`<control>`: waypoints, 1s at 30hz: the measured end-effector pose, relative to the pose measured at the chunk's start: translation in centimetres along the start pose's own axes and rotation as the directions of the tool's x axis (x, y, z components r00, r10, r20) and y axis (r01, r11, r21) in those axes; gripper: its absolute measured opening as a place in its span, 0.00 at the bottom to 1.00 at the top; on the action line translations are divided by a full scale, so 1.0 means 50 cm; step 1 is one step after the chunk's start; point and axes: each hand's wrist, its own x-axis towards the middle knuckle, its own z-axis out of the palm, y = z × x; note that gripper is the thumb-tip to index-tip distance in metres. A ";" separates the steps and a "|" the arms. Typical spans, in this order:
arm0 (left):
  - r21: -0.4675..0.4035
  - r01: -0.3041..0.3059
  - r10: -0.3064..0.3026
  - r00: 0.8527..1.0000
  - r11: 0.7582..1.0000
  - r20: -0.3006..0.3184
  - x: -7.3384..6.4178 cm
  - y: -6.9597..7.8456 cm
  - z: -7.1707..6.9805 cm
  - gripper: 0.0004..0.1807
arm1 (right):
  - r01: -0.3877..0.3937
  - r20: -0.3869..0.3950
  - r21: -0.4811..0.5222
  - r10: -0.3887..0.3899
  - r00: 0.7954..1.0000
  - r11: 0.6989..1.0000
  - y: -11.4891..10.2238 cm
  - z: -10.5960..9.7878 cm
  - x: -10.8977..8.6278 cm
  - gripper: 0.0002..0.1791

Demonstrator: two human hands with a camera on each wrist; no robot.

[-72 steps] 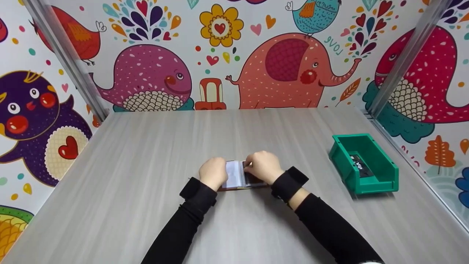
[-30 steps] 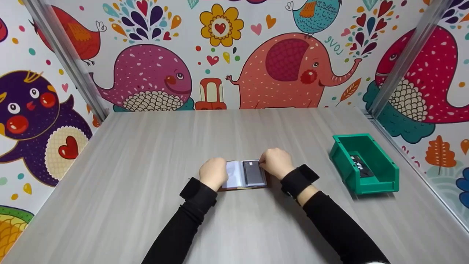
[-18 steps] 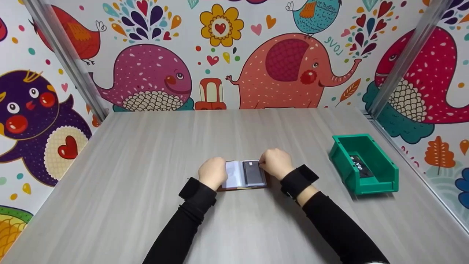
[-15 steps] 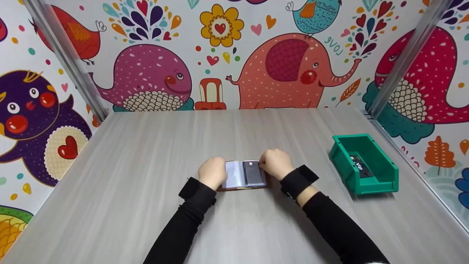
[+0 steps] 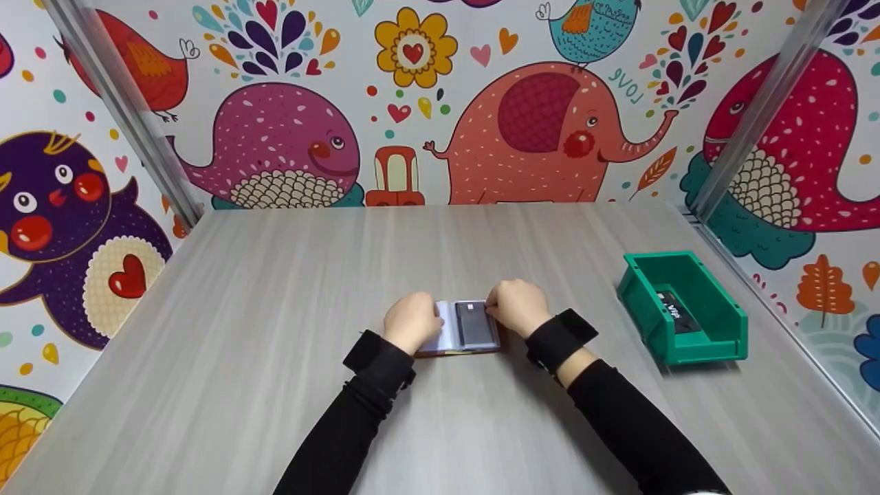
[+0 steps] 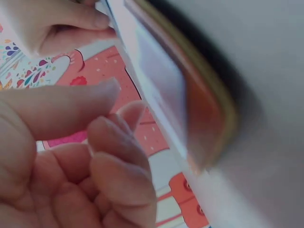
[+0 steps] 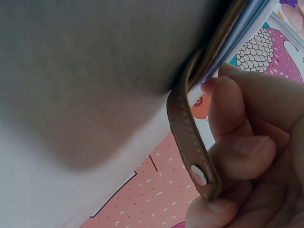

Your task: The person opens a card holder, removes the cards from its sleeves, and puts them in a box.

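An open card holder (image 5: pixel 447 330) with clear sleeves lies on the table, a dark grey card (image 5: pixel 477 326) in its right-hand sleeve. Its brown cover (image 6: pixel 204 114) shows up close in the left wrist view. My left hand (image 5: pixel 411 321) hovers over the left page; its fingers are loosely bent, thumb and fingertips apart from the pages, with nothing between them. At the upper right edge, my right hand (image 5: pixel 520 307) pinches the card holder's sleeves. The brown snap strap (image 7: pixel 183 128) hangs out against the right hand's lower fingers.
A green plastic bin (image 5: pixel 708 350) stands to the right on the table, with a black card (image 5: pixel 677 313) lettered "Vip" inside. Walls printed with cartoon animals (image 5: pixel 536 137) border the wood-grain table (image 5: pixel 275 289) at the back and both sides.
My right hand earlier drew back from the dark card to the holder's right edge and stays there. Just now my left hand has left the left edge and moved right over the page.
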 end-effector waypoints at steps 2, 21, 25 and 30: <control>-0.024 -0.008 0.009 1.000 1.000 0.024 0.001 0.008 0.003 0.10 | 0.000 -0.001 -0.001 0.000 1.000 1.000 0.001 0.000 0.000 0.03; 0.032 0.026 -0.030 0.992 0.999 0.124 0.012 0.046 0.026 0.04 | 0.023 -0.023 -0.009 -0.023 0.999 1.000 -0.003 -0.003 -0.007 0.03; 0.082 0.053 -0.064 0.988 0.995 0.138 0.016 0.051 0.030 0.06 | 0.029 -0.031 -0.021 -0.030 0.999 0.999 -0.003 0.000 -0.007 0.03; 0.096 0.073 -0.087 0.985 0.993 0.149 0.019 0.054 0.034 0.09 | 0.026 -0.034 -0.024 -0.027 0.999 0.999 -0.004 0.001 -0.009 0.03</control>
